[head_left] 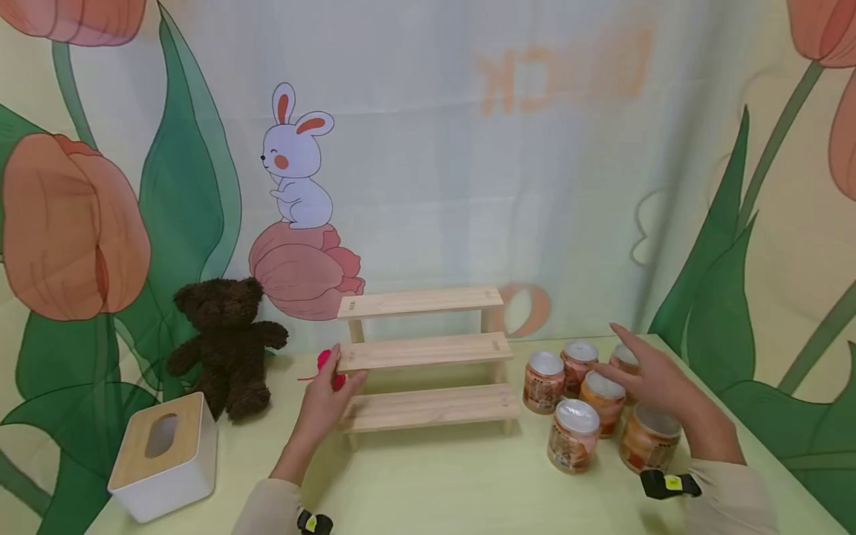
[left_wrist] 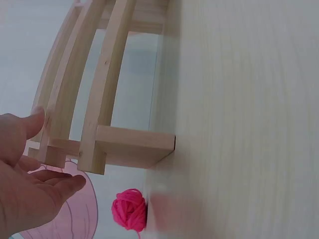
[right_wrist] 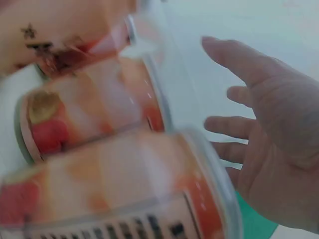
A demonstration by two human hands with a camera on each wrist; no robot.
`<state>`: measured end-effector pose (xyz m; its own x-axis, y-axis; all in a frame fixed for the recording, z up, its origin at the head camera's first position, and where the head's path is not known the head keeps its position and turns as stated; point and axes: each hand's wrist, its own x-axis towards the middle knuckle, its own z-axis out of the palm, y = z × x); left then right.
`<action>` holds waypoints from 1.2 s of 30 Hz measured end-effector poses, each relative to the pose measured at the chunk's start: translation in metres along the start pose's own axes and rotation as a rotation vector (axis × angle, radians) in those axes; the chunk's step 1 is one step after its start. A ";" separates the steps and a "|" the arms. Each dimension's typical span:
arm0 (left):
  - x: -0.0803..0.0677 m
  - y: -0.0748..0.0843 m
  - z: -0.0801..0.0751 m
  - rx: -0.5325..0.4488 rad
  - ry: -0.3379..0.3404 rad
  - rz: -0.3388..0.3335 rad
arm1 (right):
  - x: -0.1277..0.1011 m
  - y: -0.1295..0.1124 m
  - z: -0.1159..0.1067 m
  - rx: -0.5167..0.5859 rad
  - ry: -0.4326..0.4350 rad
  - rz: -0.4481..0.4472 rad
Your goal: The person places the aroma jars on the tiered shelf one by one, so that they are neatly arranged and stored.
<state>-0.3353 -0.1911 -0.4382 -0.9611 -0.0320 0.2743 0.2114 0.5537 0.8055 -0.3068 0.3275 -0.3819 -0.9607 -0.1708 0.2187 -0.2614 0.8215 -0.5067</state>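
From the head view I see my left hand with relaxed fingers at the left end of the shelf, and my right hand spread above the cans on the surface.

Left wrist: fingers released, just beside the shelf; yarn below.

Right wrist: fingers splayed, holding nothing, cans just beside them.

Both arms wear pale beige sleeves — each wrist carries a black strap with a yellow tag.
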 end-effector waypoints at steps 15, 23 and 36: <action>0.002 0.001 0.011 -0.299 0.102 -0.050 | -0.026 0.047 -0.024 0.229 -0.172 -0.136; 0.001 -0.001 0.013 -0.334 0.145 -0.081 | -0.032 0.066 -0.022 0.453 -0.364 -0.114; 0.005 -0.005 0.014 -0.382 0.142 -0.103 | -0.039 0.102 -0.006 0.611 -0.531 -0.098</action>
<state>-0.3440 -0.1819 -0.4479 -0.9523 -0.2004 0.2303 0.1918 0.1940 0.9621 -0.2950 0.4215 -0.4371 -0.8069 -0.5875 -0.0610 -0.2039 0.3740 -0.9047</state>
